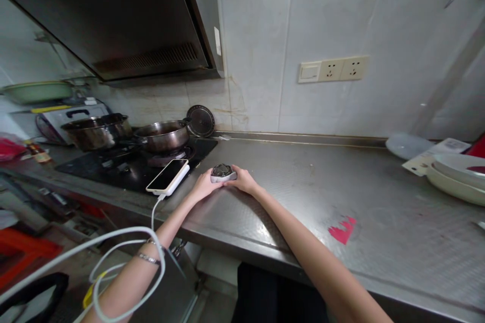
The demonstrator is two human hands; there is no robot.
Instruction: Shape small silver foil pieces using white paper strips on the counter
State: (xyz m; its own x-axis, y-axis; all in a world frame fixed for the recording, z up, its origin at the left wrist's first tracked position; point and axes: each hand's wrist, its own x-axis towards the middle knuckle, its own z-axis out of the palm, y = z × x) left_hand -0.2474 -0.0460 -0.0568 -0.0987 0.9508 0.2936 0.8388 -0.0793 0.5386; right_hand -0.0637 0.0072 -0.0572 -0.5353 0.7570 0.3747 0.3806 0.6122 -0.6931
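A small round object with a dark, shiny, patterned top and a pale rim is on or just above the steel counter; its exact kind is not clear. My left hand grips its left side, fingers closed around the edge. From the right, my right hand holds the other side, thumb near the top rim. A phone in a white case, with a white cable plugged in, lies left of my left hand at the stove's edge. The cable loops over my left forearm.
On the black gas stove stand a steel pan and a large pot. A round perforated dark disc leans on the wall. Plates are stacked at far right. The range hood overhangs the stove.
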